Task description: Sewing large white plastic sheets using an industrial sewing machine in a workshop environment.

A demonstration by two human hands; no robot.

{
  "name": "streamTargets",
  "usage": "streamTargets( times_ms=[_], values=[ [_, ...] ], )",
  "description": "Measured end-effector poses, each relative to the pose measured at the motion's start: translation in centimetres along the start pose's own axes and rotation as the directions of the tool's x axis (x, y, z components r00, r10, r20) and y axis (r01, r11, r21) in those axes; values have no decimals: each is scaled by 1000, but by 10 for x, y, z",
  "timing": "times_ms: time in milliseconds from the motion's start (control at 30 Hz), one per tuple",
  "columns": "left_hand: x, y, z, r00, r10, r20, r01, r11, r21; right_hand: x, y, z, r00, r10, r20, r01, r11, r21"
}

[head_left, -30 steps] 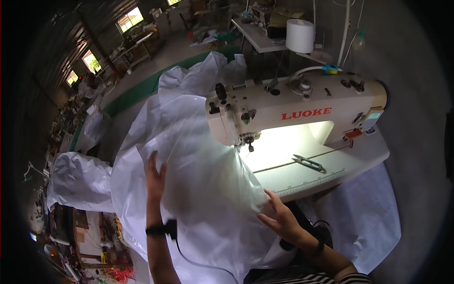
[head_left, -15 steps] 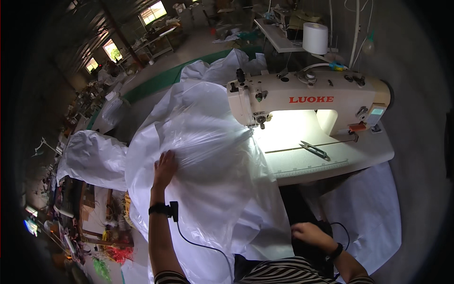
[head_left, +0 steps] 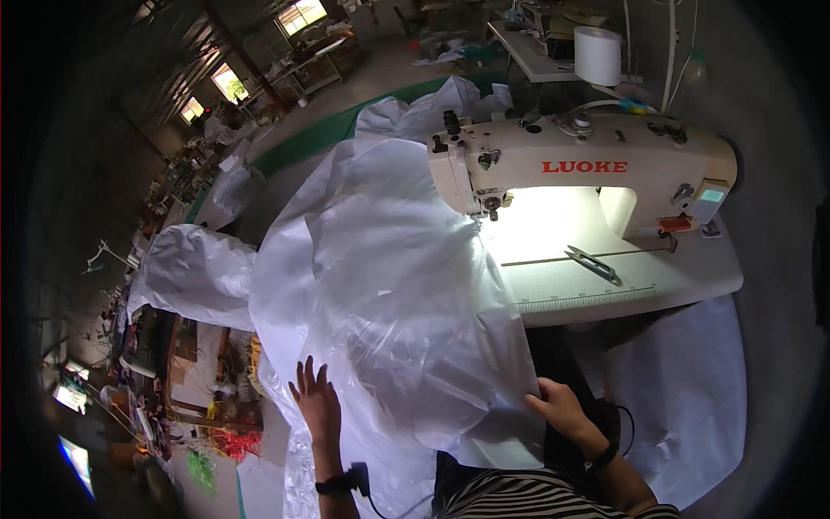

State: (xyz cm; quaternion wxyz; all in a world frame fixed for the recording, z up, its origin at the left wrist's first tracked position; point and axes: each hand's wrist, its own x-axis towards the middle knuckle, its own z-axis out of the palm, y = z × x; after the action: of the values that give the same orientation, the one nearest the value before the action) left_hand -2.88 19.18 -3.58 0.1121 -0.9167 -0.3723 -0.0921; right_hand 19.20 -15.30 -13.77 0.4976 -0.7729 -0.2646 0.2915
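The sheeting (head_left: 389, 294) is white, the sewing machine (head_left: 666, 164) cream with red lettering (head_left: 584, 167). The shirt (head_left: 527, 495) has black and white stripes.

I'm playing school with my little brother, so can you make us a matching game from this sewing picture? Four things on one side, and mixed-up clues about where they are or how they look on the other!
Things
1. Snips
2. Thread cone
3. Large white sheet
4. Small screen

Clues
A. Spread wide, with wrinkles
B. Lying on the flat bed of the sewing machine
C. Lit up pale blue-green
D. Standing upright beyond the sewing machine

Right pairs: 1-B, 2-D, 3-A, 4-C
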Motion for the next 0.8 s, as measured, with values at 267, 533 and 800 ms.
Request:
streamTargets(
  times_ms=[267,533,800],
  values=[
    [-35,127,26,941,318,-116,-334,818,-468,-11,-3,0,999,19,27,-19,1000,25],
    [-35,114,-3,939,306,-159,-340,753,-563,-28,-32,-27,937,-223,-268,166,962,-219],
    [-63,167,-16,439,890,-121,-526,145,-838,1,-38,16,969,77,233,-219,700,680]
  ],
)
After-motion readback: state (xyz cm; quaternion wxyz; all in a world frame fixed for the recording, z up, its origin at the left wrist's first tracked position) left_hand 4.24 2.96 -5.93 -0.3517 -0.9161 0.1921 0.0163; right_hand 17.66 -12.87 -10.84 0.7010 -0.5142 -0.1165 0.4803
